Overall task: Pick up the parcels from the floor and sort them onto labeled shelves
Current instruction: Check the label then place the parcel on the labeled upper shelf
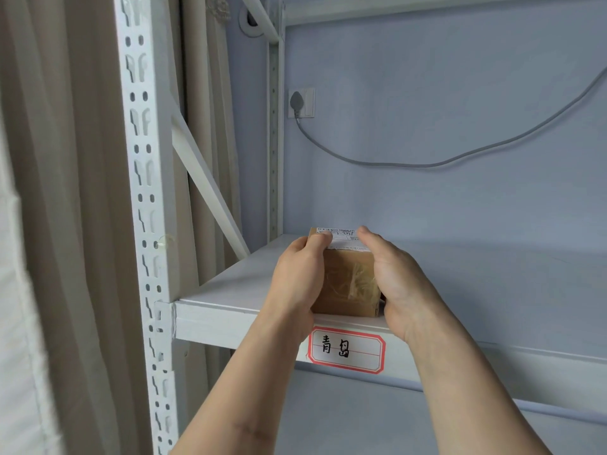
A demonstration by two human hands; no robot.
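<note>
A small brown cardboard parcel [348,280] with clear tape and a white shipping label on top rests on the front edge of a white metal shelf [230,290]. My left hand [299,274] grips its left side, thumb on top. My right hand [397,280] presses flat against its right side. Just below the parcel, a red-bordered label [346,349] with handwritten characters is stuck to the shelf's front rail.
A perforated white upright [144,192] and a diagonal brace [207,182] stand at the left, with beige curtains [65,192] behind. A grey cable [427,164] hangs from a wall socket [300,101] across the blue wall. Another shelf board [427,11] runs overhead.
</note>
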